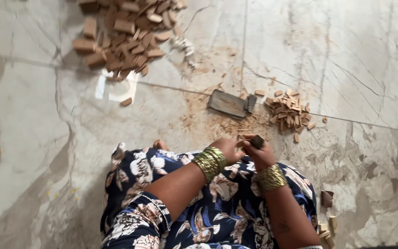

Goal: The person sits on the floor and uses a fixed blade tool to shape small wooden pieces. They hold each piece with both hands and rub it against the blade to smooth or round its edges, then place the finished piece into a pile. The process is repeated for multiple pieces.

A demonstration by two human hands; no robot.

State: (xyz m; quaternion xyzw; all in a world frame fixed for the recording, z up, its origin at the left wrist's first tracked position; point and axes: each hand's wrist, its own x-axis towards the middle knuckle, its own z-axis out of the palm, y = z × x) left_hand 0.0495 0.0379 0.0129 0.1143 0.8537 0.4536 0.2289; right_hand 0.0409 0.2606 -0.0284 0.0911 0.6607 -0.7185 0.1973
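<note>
A large heap of wooden blocks [125, 32] lies on the marble floor [33, 115] near its far edge, left of centre. One stray block [126, 102] sits apart, just below the heap, beside a pale mark on the floor.

The person sits on the floor in a dark floral garment [217, 207], both forearms extended forward over the lap. Each wrist carries a stack of gold bangles [209, 162].

The left hand [226, 148] is clenched around a small wooden piece [241, 143], gripping its near end. The right hand [260, 154] is closed on a small dark tool [257, 141] that touches the wooden piece. Both hands meet just above the knees; the exact finger positions cannot be told.

Beyond the hands, a flat grey metal plate [229, 104] lies in a scatter of sawdust [240, 124]. Just to the right of the plate lies a small pile of pale wooden pieces [289, 112]. Near the right knee, several more blocks [328, 228] lie on the floor.
</note>
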